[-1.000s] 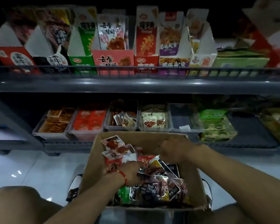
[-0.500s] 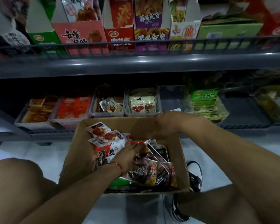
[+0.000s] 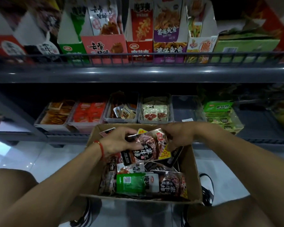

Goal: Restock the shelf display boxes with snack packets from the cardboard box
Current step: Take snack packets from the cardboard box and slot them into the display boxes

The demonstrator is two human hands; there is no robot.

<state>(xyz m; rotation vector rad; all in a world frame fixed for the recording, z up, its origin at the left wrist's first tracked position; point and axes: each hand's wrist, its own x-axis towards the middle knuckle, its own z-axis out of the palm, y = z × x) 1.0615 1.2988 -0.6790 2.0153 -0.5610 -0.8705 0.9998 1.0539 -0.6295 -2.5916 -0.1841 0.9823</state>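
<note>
An open cardboard box (image 3: 193,174) sits on the floor between my knees, holding several mixed snack packets, among them a green one (image 3: 131,183). Above its far half, both hands hold a small stack of dark silver packets (image 3: 147,148) printed with a black round label. My left hand (image 3: 117,141), a red string at its wrist, grips the stack's left edge. My right hand (image 3: 177,136) grips its right edge. Clear display boxes line the low shelf behind; one of them (image 3: 186,108) holds only a white slip.
The other low bins hold orange (image 3: 56,114), red (image 3: 88,112), brown (image 3: 123,110) and white-and-red (image 3: 155,112) packets. Green packets (image 3: 220,115) lie to the right. Upright cardboard display boxes (image 3: 105,45) stand on the upper shelf behind a wire rail (image 3: 141,54). My shoes (image 3: 206,190) flank the box.
Both hands were down among the packets in the box; now they have come together and lifted a stack of dark silver packets. My view has dropped closer to the box.
</note>
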